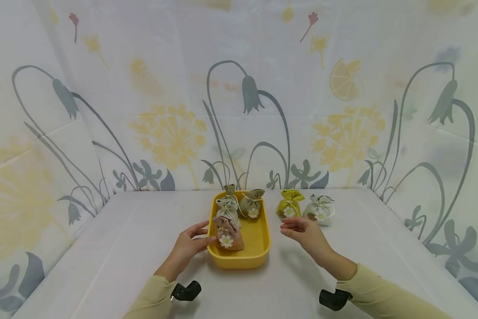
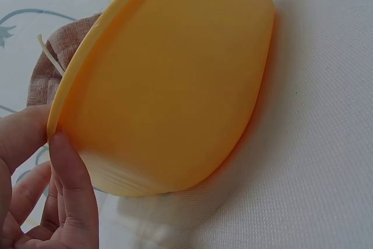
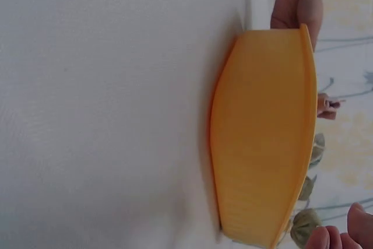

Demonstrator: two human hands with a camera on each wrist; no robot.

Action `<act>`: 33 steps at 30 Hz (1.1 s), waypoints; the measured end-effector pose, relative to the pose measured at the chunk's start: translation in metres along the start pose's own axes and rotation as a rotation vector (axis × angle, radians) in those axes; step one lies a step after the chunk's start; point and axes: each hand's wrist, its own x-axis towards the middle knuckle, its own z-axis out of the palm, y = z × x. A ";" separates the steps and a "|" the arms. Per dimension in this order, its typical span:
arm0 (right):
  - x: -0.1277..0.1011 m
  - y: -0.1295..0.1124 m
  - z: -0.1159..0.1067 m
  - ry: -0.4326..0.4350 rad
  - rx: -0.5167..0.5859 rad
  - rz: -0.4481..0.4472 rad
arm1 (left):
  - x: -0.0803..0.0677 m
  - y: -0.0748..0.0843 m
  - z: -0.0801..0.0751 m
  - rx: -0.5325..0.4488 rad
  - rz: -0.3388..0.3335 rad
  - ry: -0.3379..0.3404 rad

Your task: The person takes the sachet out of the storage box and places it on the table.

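A yellow tray (image 1: 239, 261) sits mid-table and holds a pink pouch with a daisy (image 1: 228, 235), a grey pouch (image 1: 228, 207) and an olive pouch (image 1: 252, 204). My left hand (image 1: 205, 235) rests against the tray's left rim with its fingers relaxed and its thumb on the edge beside the pink pouch. In the left wrist view the thumb (image 2: 70, 167) touches the tray (image 2: 169, 86) under the pink pouch (image 2: 58, 45). My right hand (image 1: 288, 226) hovers flat and empty just right of the tray, in front of a yellow-green pouch (image 1: 288, 204) and a white pouch (image 1: 320, 209).
A flower-printed curtain (image 1: 239, 110) walls the white table (image 1: 115, 248) at the back and on both sides. Both pouches outside the tray stand on the table near the back right. Black wrist cameras (image 1: 186, 291) show at the lower edge.
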 end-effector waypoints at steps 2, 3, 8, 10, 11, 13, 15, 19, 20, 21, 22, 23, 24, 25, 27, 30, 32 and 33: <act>0.002 0.000 0.005 -0.006 0.004 0.011 | 0.000 0.000 0.000 0.001 0.000 -0.003; 0.003 0.000 0.008 -0.010 0.005 0.013 | 0.000 0.000 0.000 0.002 0.001 -0.005; 0.007 -0.003 0.020 -0.032 -0.005 -0.002 | 0.000 0.000 0.000 0.003 0.001 -0.005; 0.007 -0.006 0.025 -0.038 -0.001 -0.003 | 0.000 0.000 0.000 0.002 0.004 -0.005; 0.007 -0.007 0.027 -0.042 0.003 -0.002 | 0.000 0.000 0.000 0.001 0.002 -0.003; 0.008 -0.010 0.032 -0.047 0.017 0.005 | 0.000 -0.001 0.000 -0.001 0.002 -0.001; 0.008 -0.013 0.036 -0.048 0.022 0.013 | 0.000 -0.001 -0.001 0.000 0.004 0.001; 0.012 -0.016 0.044 -0.072 0.017 0.011 | 0.001 -0.002 -0.001 -0.001 0.003 0.006; 0.013 -0.017 0.046 -0.080 0.011 0.010 | 0.001 -0.002 -0.001 -0.001 0.003 0.006; 0.015 -0.017 0.049 -0.092 0.011 0.009 | 0.001 -0.002 -0.001 0.001 0.007 0.002; 0.016 -0.018 0.051 -0.103 0.011 0.008 | 0.001 -0.001 -0.001 -0.002 0.005 0.003; 0.018 -0.019 0.053 -0.113 0.012 0.008 | 0.001 -0.001 -0.001 -0.003 0.005 0.003; 0.019 -0.020 0.054 -0.123 0.012 0.008 | 0.001 -0.001 -0.001 -0.006 0.003 0.002; 0.020 -0.022 0.056 -0.133 0.015 0.004 | 0.001 -0.001 -0.001 -0.001 0.008 -0.002; 0.023 -0.025 0.060 -0.161 0.023 -0.005 | 0.001 -0.001 -0.001 0.000 0.008 -0.003; 0.027 -0.031 0.065 -0.200 0.033 -0.014 | 0.001 -0.001 -0.001 -0.001 0.002 0.001; 0.030 -0.034 0.068 -0.226 0.039 -0.015 | 0.001 -0.001 -0.001 -0.004 -0.003 0.002; 0.032 -0.036 0.070 -0.237 0.040 -0.015 | 0.001 -0.001 -0.001 -0.004 -0.003 0.002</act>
